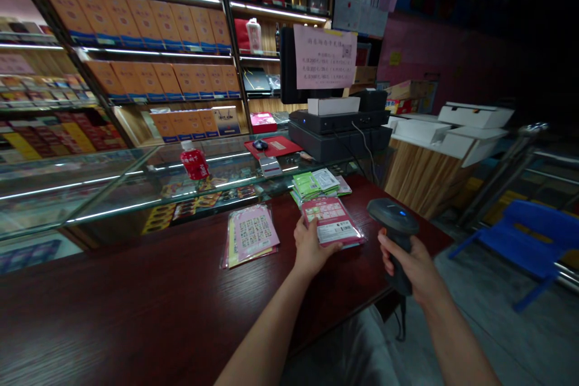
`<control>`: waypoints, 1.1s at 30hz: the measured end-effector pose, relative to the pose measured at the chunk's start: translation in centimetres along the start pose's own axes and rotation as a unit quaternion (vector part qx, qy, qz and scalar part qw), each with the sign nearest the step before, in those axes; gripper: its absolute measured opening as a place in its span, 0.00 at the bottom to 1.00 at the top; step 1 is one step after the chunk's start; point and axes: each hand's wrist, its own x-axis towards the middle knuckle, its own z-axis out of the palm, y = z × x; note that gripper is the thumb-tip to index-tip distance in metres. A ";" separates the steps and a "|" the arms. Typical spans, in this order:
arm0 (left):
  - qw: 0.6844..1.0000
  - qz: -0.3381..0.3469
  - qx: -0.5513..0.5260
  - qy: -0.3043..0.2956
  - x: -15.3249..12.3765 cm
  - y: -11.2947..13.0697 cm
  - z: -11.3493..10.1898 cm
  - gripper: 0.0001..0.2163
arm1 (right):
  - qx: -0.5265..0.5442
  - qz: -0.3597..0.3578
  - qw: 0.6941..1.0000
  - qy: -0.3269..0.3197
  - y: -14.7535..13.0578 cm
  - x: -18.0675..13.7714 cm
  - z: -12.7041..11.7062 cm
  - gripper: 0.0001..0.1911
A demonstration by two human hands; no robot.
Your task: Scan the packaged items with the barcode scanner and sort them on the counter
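Note:
My left hand [312, 248] grips the near left side of a pink plastic-wrapped packet [337, 223] with a white barcode label. That packet lies on top of others at the right part of the dark red table [136, 307]. Just behind it is a stack of green packets [316, 183]. To the left lies a small pile of pink and yellow sheets in clear wrap [253, 232]. My right hand [414, 265] is closed round the handle of a black barcode scanner [393, 220], held up right of the packet. A blue light glows on the scanner's head, and its cable hangs down.
Beyond the table is a glass display counter [136, 172] bearing a red bottle [194, 161]. A monitor [288, 66] with a paper sign stands behind a black cash drawer [337, 139]. On the right are white boxes [474, 114] and a blue chair [529, 235].

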 end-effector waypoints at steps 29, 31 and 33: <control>0.892 -0.184 0.404 0.088 1.9 -5.5 -12.4 0.28 | 0.007 0.013 1.000 -0.009 0.6 -0.4 0.7 0.22; 0.886 -0.192 0.412 0.095 2.0 -5.7 -12.9 0.30 | 0.000 0.012 1.000 -0.009 0.8 -0.3 0.7 0.22; 0.884 -0.198 0.413 0.097 2.1 -5.8 -13.6 0.35 | -0.007 0.008 1.000 -0.007 0.9 -0.3 0.7 0.21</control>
